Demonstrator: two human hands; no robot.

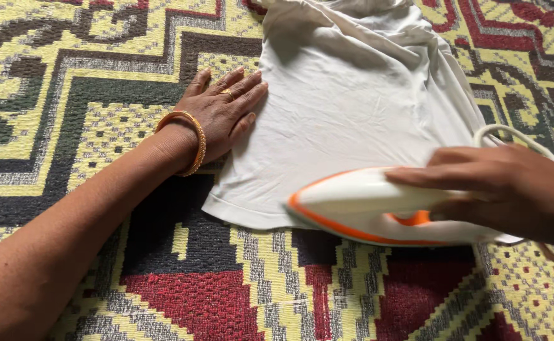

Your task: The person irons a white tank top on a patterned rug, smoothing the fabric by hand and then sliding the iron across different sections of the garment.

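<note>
A white garment (346, 95) lies spread on a patterned woven mat (100, 95). My left hand (226, 110) lies flat, fingers apart, pressing the garment's left edge; an orange bangle sits on its wrist. My right hand (510, 189) grips the handle of a white and orange iron (365, 205), whose tip points left over the garment's near hem. The iron looks blurred.
The iron's white cord (510, 132) loops up behind my right hand at the right edge. The garment is bunched and creased toward the far right. The mat's yellow, red, green and dark pattern fills the whole view.
</note>
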